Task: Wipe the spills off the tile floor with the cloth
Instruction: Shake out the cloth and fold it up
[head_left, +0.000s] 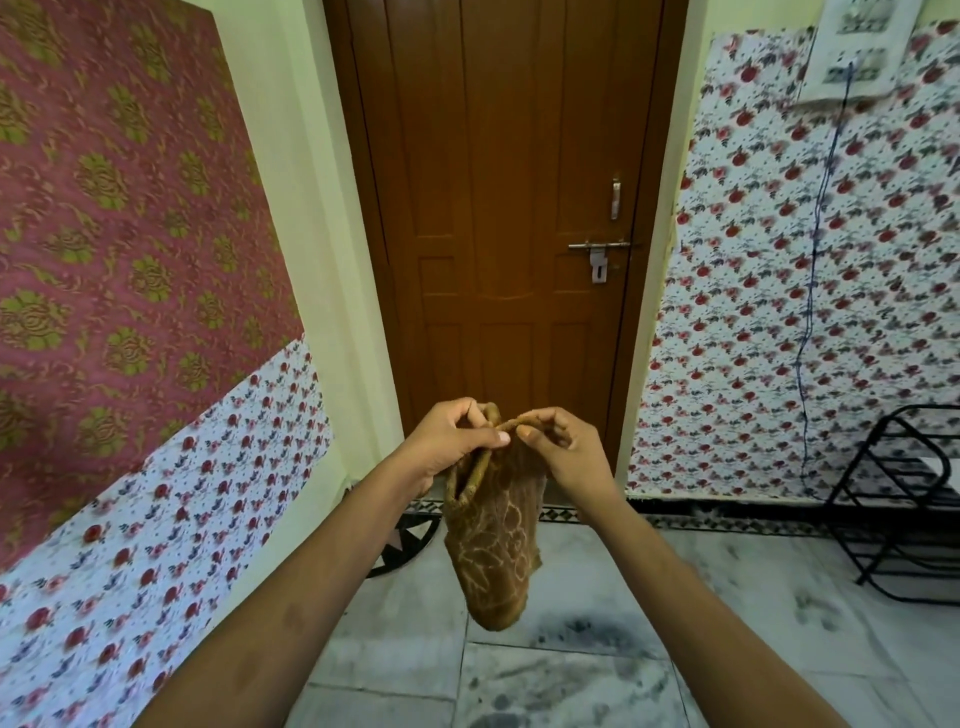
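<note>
Unlettered brown cloth (493, 540) between fingers (530, 431)

This is a room in a home, shown by the brown wooden door (511, 218) with its sliding bolt latch (598, 245), the floral-papered walls (779, 291), the pale marble-tile floor (571, 670), and a black metal rack (904, 499) beside the wall.

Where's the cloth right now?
In the head view the cloth hangs at centre frame, pinched at its top edge by the left hand and right hand, in front of the door and above the floor.
</note>
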